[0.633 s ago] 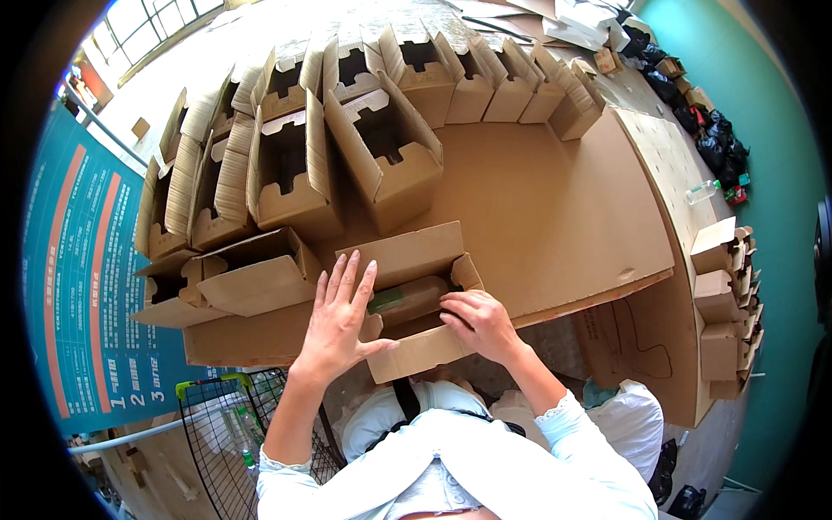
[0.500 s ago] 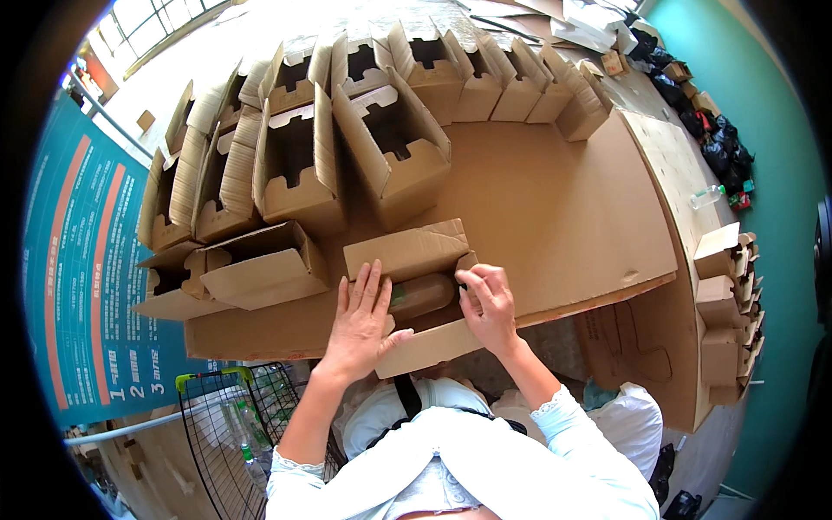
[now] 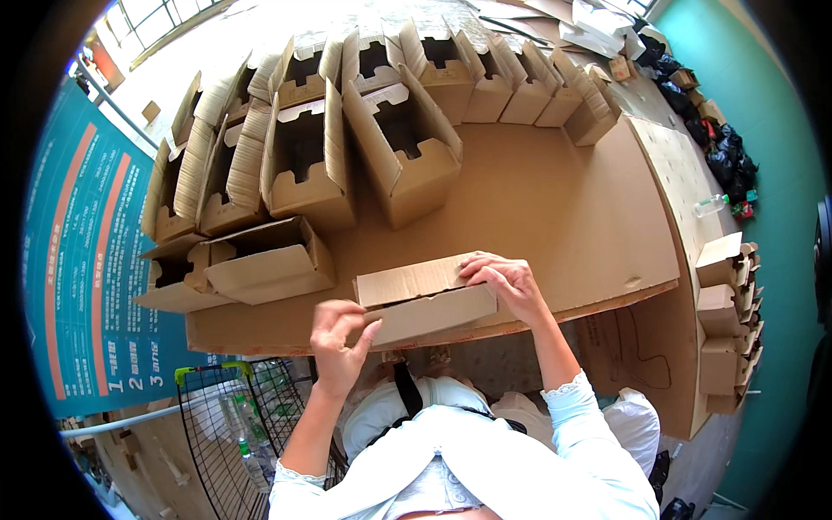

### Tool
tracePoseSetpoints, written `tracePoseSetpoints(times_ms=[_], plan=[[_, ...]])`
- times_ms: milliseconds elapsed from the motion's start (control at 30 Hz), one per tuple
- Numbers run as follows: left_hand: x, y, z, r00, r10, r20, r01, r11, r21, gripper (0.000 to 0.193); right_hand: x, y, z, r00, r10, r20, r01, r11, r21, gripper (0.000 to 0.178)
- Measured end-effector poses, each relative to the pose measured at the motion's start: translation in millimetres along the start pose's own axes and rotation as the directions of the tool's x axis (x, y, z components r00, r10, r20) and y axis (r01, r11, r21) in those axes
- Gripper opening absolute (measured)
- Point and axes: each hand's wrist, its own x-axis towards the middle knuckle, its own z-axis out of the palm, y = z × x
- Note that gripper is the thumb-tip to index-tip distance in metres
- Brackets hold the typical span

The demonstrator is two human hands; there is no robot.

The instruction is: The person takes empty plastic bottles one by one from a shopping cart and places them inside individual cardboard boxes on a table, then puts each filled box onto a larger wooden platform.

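Observation:
In front of me, at the near edge of the cardboard-covered table, lies a small cardboard box (image 3: 433, 314). Its upper flap (image 3: 412, 279) is folded inward, leaving a narrow dark gap along the lower flap. My right hand (image 3: 511, 286) has its fingers bent over the box's far right corner, gripping the edge. My left hand (image 3: 340, 342) is at the box's left end, its fingers curled and blurred, the thumb apart and overlapping the box. Whether the left fingers pinch the cardboard cannot be made out. The box's contents are hidden.
Several open cardboard boxes (image 3: 399, 173) stand in rows at the far left and back of the cardboard sheet (image 3: 537, 208). More boxes (image 3: 718, 310) are stacked at the right. A wire cart (image 3: 221, 433) with plastic bottles stands at lower left; black bags (image 3: 728, 160) lie along the wall.
The box's long flaps have come together, covering the rounded, see-through object that showed inside. My left hand has moved off the top to the left end; my right hand has shifted onto the far corner.

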Motion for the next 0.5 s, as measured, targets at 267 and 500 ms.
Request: tracePoseSetpoints(times_ms=[267,500], plan=[[28.0,-16.1,11.2,0.967,0.016,0.255,-0.074,0.973,0.218,0.063,-15.8,-6.2,49.4,0.997,0.011,0.080,0.060,0.565,-0.823,0.072],[55.5,-15.5,-7.7,0.855,0.040,0.518,-0.100,0.991,0.088,0.119,26.7,-25.5,14.9,0.892,0.302,0.336,0.144,0.515,-0.845,0.111]])
